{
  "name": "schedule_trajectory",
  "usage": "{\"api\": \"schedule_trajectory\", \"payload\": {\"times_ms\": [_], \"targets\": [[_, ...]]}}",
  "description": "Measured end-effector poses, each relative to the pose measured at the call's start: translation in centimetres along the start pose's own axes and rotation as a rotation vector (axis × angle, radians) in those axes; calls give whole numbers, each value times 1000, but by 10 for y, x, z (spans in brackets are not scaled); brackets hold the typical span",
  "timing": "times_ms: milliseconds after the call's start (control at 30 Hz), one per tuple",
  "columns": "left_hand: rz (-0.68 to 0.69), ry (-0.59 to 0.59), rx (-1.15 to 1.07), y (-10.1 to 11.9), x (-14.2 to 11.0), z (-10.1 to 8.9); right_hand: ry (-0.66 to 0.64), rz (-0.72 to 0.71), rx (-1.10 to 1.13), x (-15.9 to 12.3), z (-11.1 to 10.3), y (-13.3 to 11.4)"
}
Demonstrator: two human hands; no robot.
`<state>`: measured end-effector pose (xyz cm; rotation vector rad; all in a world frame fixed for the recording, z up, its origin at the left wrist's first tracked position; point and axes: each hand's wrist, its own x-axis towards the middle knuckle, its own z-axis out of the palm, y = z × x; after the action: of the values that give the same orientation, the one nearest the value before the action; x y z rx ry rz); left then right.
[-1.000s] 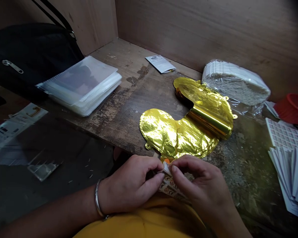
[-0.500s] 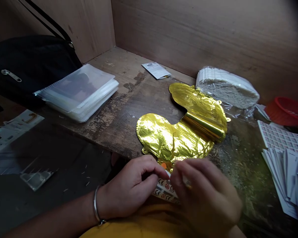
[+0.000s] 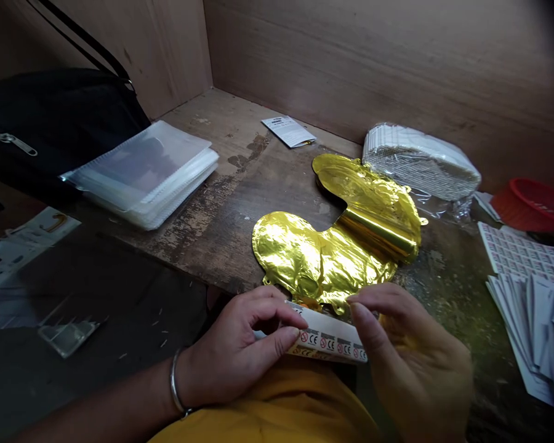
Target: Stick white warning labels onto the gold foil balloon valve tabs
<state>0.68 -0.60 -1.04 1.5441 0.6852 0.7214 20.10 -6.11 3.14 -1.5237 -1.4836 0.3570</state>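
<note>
My left hand [image 3: 252, 341], a metal bangle at its wrist, pinches a sheet of stickers [image 3: 330, 332] printed with CE marks and red symbols. The sheet lies bent above my lap. To its right, my right hand [image 3: 409, 351] has thumb and forefinger pressed together; whatever is between the tips is too small to make out. Just beyond both hands, a flat gold foil balloon [image 3: 290, 249] lies on the table, partly folded over itself, with small tabs along its edge. Its near edge sits behind the sticker sheet.
On the left are a stack of clear plastic sleeves [image 3: 152, 178] and a black bag [image 3: 60, 123]. A folded printed leaflet [image 3: 289, 131] lies at the back. To the right stand a wrapped white bundle [image 3: 420, 160], a red basket [image 3: 530, 206], printed sheets [image 3: 521, 252] and folded papers [image 3: 526, 326].
My right hand has drawn away from my left, moving right, its fingers still pinched. More of the sticker sheet now shows, tilted toward me. The view has shifted slightly; the balloon lies as before.
</note>
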Motion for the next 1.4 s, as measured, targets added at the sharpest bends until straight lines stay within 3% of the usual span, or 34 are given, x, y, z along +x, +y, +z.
{"api": "schedule_trajectory", "payload": {"times_ms": [100, 333, 467, 533, 700, 867, 967, 1133, 1400], "targets": [[46, 2, 22, -3, -1, 1, -70, 152, 66, 0, -2, 3], [74, -35, 18, -2, 0, 1, -299, 106, 57, 1, 3, 6], [52, -41, -89, -4, 0, 3, -423, 207, 89, 3, 6, 6], [-23, -35, -197, -6, -1, 6, -468, 308, 137, 5, 6, 5], [-359, 16, -553, -7, -1, 8, -536, 552, 264, 8, 6, 5], [-494, 3, -575, -6, 2, 6, -562, 623, 322, 6, 6, 8], [-511, 1, -568, -4, 3, 7, -541, 510, 206, 5, 8, 7], [-519, 18, -521, 0, 5, 8, -417, 107, -38, 2, 13, 4], [-440, -9, -410, -3, 0, 9, -309, -80, -102, -1, 16, 2]]}}
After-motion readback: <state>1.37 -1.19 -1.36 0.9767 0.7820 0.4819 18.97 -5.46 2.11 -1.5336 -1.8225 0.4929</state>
